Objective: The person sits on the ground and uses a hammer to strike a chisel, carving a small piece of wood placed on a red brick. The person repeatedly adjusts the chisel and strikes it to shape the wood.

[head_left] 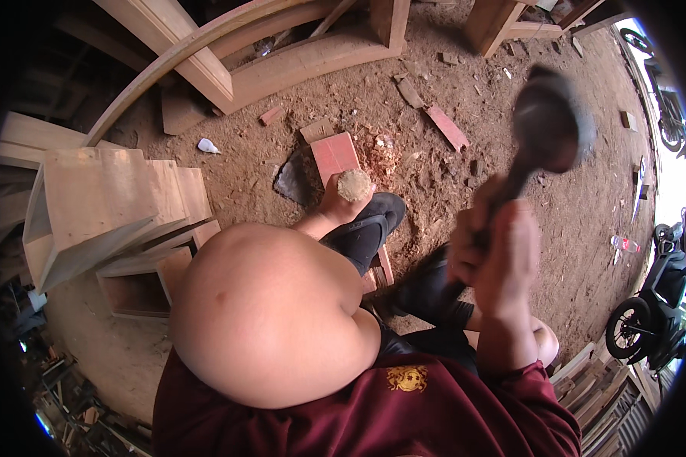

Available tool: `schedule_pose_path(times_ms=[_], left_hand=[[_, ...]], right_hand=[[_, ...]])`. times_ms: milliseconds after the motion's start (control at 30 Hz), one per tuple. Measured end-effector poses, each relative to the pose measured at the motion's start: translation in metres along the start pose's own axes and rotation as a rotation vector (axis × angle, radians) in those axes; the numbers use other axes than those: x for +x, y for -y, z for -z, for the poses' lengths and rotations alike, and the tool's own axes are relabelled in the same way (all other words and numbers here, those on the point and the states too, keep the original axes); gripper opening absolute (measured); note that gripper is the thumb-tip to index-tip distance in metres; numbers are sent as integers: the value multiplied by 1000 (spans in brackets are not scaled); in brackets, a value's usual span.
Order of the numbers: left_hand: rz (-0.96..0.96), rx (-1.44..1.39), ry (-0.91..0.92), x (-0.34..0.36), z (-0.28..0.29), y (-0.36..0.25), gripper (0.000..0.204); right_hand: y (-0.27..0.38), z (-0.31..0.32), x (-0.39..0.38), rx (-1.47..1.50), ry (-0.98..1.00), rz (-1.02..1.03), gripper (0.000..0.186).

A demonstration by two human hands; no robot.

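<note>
My left hand [341, 207] is closed round an upright chisel [354, 185]. Only the round, battered top of its wooden handle shows; the blade is hidden below. It stands at the near end of a reddish wood block [335, 154] lying on the ground. Raised on the right, my right hand [495, 255] grips the dark handle of a hammer [547, 122]. The hammer's heavy dark head is smeared by motion and is well apart from the chisel. My left foot in a dark sandal [381, 213] is beside the block.
Wood shavings [381, 156] lie right of the block, with a flat red offcut [446, 128] farther off. A small white bottle [208, 145] is on the dirt at left. Wooden frames [305, 65] stand ahead, board pieces [99, 190] at left, a motorcycle [655, 305] far right.
</note>
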State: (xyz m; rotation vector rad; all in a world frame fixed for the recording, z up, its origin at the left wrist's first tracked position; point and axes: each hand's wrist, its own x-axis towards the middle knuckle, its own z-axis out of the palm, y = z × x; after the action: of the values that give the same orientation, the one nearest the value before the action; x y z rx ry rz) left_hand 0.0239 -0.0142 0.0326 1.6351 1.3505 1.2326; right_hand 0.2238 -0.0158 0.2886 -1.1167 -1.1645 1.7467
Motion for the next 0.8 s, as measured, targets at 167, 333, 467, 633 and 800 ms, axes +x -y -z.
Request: schedule_pose_path(times_ms=[167,333,467,633,800], left_hand=[[11,-77,-17,2,-11,16,15],[-4,55,51,3,-3,-2,17],[-5,68,50,6,-4,-4,17],[45,-9,99,1,-12,-8,21],[69,18,87,2,-2,0,16]], right_hand=[[-95,20,24,-828,233,-126,34],[-15,5,24,-368,76,-20,38],[-9,4,13,-173,-9,281,44],[-84,16,13,-821,104,-202,47],[9,-1,9,-192,-12,42,47]])
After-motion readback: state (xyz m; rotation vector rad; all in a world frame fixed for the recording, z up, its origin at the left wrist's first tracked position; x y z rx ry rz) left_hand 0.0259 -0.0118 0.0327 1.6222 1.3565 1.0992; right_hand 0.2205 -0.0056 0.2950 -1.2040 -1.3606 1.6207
